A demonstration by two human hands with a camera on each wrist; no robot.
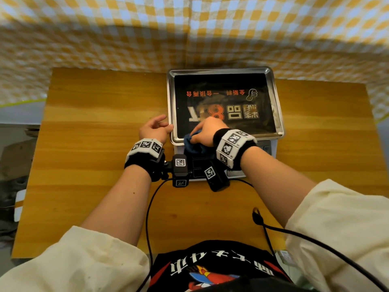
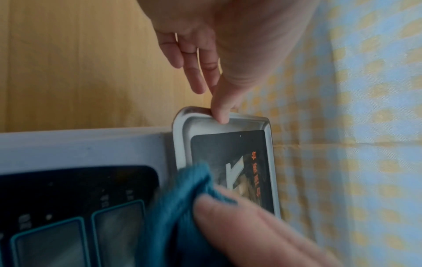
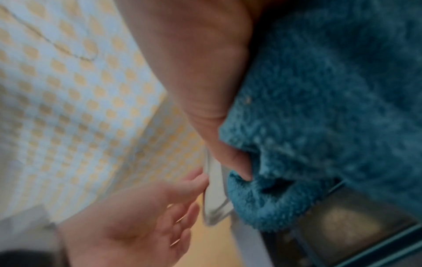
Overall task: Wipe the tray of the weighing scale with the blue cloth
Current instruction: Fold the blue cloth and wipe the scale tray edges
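a large orange "8" stands upside down on the tray [image 1: 275, 114].

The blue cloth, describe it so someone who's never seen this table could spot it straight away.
On the wooden table stands a weighing scale with a steel tray. At the tray's near left corner, the right hand grips the blue cloth: the only fuzzy teal thing there.

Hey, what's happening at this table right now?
A person is cleaning a weighing scale. The right hand grips a blue cloth at the near left corner of the steel tray, while the left hand steadies the tray's left rim with its thumb. Smudges show on the tray.
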